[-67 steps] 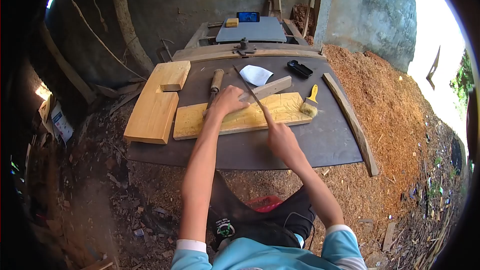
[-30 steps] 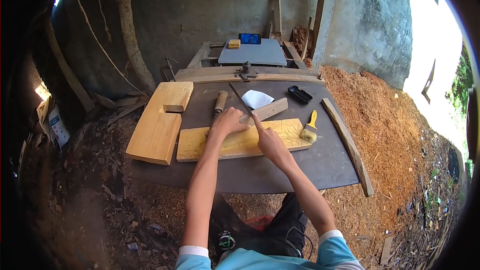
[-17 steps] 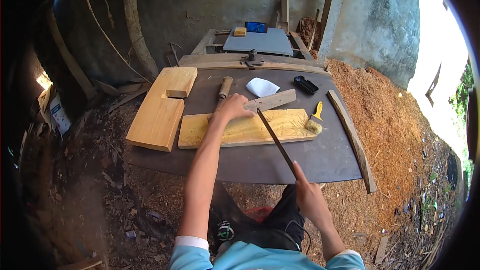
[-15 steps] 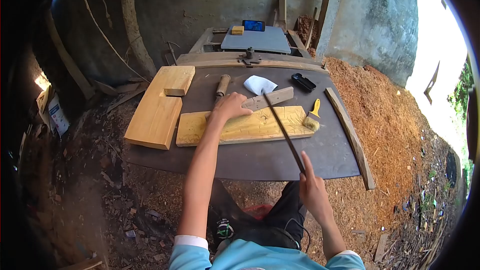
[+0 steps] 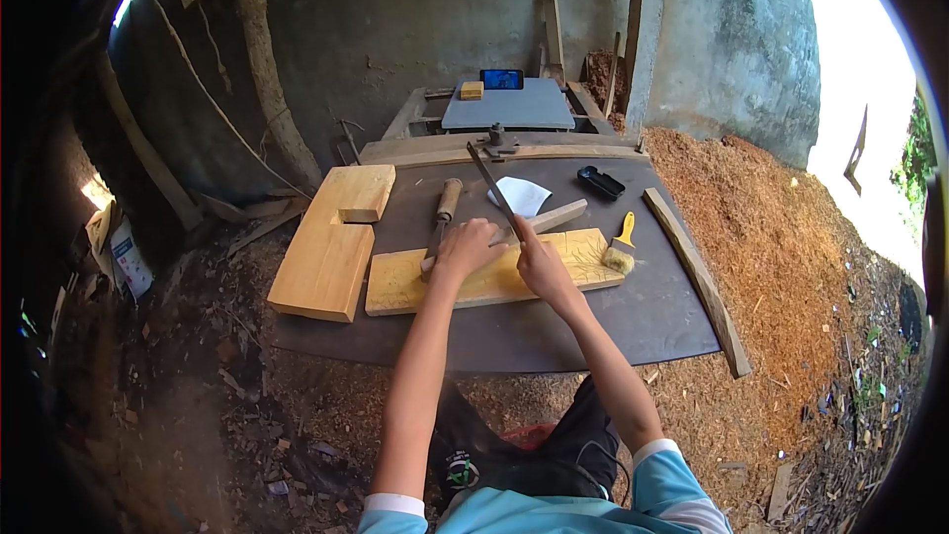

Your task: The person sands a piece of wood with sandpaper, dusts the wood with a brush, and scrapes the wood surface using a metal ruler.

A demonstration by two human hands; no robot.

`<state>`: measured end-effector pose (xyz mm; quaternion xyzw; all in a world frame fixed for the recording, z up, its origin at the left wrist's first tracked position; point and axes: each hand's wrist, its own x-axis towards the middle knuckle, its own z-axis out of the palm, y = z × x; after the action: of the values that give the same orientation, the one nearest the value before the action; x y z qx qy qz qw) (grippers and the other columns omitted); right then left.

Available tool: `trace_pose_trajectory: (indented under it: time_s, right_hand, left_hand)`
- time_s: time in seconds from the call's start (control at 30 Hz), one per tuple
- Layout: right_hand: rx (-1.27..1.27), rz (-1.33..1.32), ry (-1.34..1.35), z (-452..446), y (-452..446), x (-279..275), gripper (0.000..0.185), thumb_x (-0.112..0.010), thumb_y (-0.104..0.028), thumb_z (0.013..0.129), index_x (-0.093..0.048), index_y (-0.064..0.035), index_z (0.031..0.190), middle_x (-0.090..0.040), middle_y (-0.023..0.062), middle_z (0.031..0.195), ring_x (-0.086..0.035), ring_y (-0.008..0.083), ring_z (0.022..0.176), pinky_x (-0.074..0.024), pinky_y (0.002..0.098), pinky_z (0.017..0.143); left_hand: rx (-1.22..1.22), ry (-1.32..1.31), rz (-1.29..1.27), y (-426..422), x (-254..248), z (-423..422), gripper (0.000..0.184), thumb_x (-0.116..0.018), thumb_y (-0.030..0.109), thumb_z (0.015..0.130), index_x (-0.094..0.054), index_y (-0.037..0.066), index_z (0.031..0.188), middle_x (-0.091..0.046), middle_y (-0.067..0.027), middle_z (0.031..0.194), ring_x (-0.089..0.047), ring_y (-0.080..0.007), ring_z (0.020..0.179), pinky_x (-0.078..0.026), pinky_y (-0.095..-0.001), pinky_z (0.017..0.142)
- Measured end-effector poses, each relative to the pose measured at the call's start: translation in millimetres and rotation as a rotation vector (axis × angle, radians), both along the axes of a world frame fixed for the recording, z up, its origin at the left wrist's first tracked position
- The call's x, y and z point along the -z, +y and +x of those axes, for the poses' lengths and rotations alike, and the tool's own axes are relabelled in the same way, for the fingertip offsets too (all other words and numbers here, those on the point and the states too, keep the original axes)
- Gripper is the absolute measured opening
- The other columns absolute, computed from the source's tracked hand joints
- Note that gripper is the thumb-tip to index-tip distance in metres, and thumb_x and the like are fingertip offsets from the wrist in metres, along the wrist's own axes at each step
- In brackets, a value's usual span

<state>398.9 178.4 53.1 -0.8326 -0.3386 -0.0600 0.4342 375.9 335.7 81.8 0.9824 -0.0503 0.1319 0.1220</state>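
My left hand is closed on a narrow grey-brown wood strip, pressing it against the yellow board. The strip lies slantwise across the board's back edge. My right hand grips the near end of a long dark blade-like tool, its far end pointing up and left. The tool crosses the strip just right of my left hand. A wooden-handled tool lies behind my left hand, and a white piece rests behind the strip. At the board's right end sits a yellow-handled brush.
A notched wood block lies at the left of the dark table. A black case is behind the brush, and a long wood strip lines the right edge. Farther back, a phone stands on a grey panel.
My right hand has moved forward and left from the table's front edge, carrying the dark tool across the strip. My left hand still holds the strip. The camera view has shifted slightly.
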Motion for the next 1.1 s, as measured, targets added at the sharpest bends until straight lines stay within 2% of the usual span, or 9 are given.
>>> trace_pose_trajectory:
  time_s: [0.13, 0.27, 0.37, 0.53, 0.6, 0.7, 0.8, 0.9, 1.1]
  right_hand:
    - [0.008, 0.104, -0.061, 11.3, 15.9, 0.7, 0.053, -0.041, 0.005, 0.075, -0.034, 0.0009, 0.127, -0.055, 0.0293, 0.073, -0.056, 0.0421, 0.069, -0.0409, 0.0481, 0.061]
    - [0.054, -0.001, -0.114, 11.3, 17.7, 8.5, 0.057, -0.042, 0.004, 0.077, -0.029, -0.0025, 0.132, -0.055, 0.0283, 0.069, -0.055, 0.0412, 0.063, -0.0424, 0.0462, 0.058]
    - [0.135, -0.290, -0.125, -5.0, 15.6, -4.2, 0.066, -0.044, 0.006, 0.072, -0.025, -0.0046, 0.135, -0.056, 0.0263, 0.067, -0.056, 0.0392, 0.059, -0.0437, 0.0456, 0.056]
    - [0.111, -0.255, -0.140, -66.8, -41.1, -5.3, 0.072, -0.044, 0.008, 0.070, -0.022, -0.0065, 0.137, -0.056, 0.0227, 0.063, -0.056, 0.0377, 0.057, -0.0437, 0.0463, 0.054]
    - [0.119, -0.398, -0.014, -108.7, -71.2, -14.0, 0.073, -0.044, 0.009, 0.069, -0.022, -0.0064, 0.137, -0.055, 0.0224, 0.063, -0.056, 0.0380, 0.058, -0.0435, 0.0463, 0.054]
    - [0.131, -0.426, 0.030, -113.0, -79.5, -23.6, 0.071, -0.044, 0.009, 0.069, -0.024, -0.0058, 0.136, -0.055, 0.0220, 0.062, -0.056, 0.0380, 0.059, -0.0435, 0.0464, 0.055]
    - [0.122, -0.371, -0.118, -66.4, -47.5, -25.3, 0.067, -0.044, 0.008, 0.069, -0.030, -0.0054, 0.133, -0.054, 0.0217, 0.060, -0.056, 0.0379, 0.058, -0.0438, 0.0465, 0.055]
    - [0.074, -0.499, -0.151, -26.5, -17.0, -38.6, 0.061, -0.047, 0.003, 0.070, -0.036, -0.0018, 0.129, -0.058, 0.0213, 0.068, -0.059, 0.0363, 0.063, -0.0486, 0.0444, 0.057]
    - [0.049, -0.518, -0.165, -21.1, -11.8, -48.7, 0.057, -0.046, 0.003, 0.073, -0.036, -0.0007, 0.129, -0.059, 0.0219, 0.070, -0.060, 0.0368, 0.066, -0.0481, 0.0449, 0.059]
  left_hand:
    - [-0.025, -0.053, -0.004, -2.7, 6.3, -0.8, 0.027, -0.065, 0.027, 0.072, -0.062, 0.001, 0.080, -0.062, -0.0146, 0.086, -0.060, -0.0320, 0.083, -0.049, -0.0401, 0.068]
    - [-0.068, -0.059, -0.002, -3.2, 5.7, -0.7, 0.026, -0.066, 0.027, 0.071, -0.063, 0.001, 0.077, -0.062, -0.0145, 0.082, -0.060, -0.0318, 0.081, -0.049, -0.0404, 0.067]
    - [-0.118, 0.040, -0.073, -4.2, -5.0, 0.5, 0.027, -0.069, 0.028, 0.069, -0.064, 0.003, 0.078, -0.063, -0.0161, 0.081, -0.061, -0.0327, 0.081, -0.049, -0.0407, 0.068]
    - [-0.160, 0.135, -0.183, -1.8, -10.9, 2.9, 0.031, -0.071, 0.031, 0.067, -0.065, 0.003, 0.080, -0.063, -0.0191, 0.082, -0.061, -0.0340, 0.081, -0.049, -0.0420, 0.067]
    - [-0.137, 0.152, -0.196, 6.0, -12.2, 4.8, 0.032, -0.071, 0.030, 0.066, -0.065, 0.002, 0.080, -0.062, -0.0194, 0.082, -0.061, -0.0341, 0.080, -0.049, -0.0415, 0.067]
    - [-0.085, 0.141, -0.199, 3.3, -8.2, 8.6, 0.033, -0.072, 0.029, 0.066, -0.064, 0.000, 0.081, -0.062, -0.0197, 0.082, -0.061, -0.0343, 0.079, -0.049, -0.0409, 0.066]
    - [-0.064, 0.097, -0.154, 2.2, -6.1, 6.9, 0.034, -0.072, 0.028, 0.066, -0.064, -0.001, 0.080, -0.062, -0.0199, 0.081, -0.061, -0.0342, 0.079, -0.049, -0.0406, 0.066]
    - [-0.093, 0.108, -0.170, 4.5, -18.7, 10.7, 0.034, -0.072, 0.028, 0.066, -0.063, -0.002, 0.079, -0.062, -0.0204, 0.081, -0.061, -0.0338, 0.079, -0.049, -0.0405, 0.066]
    - [-0.072, 0.102, -0.170, 8.9, -8.4, 10.1, 0.037, -0.071, 0.031, 0.067, -0.062, -0.003, 0.077, -0.061, -0.0211, 0.078, -0.061, -0.0336, 0.077, -0.048, -0.0404, 0.065]
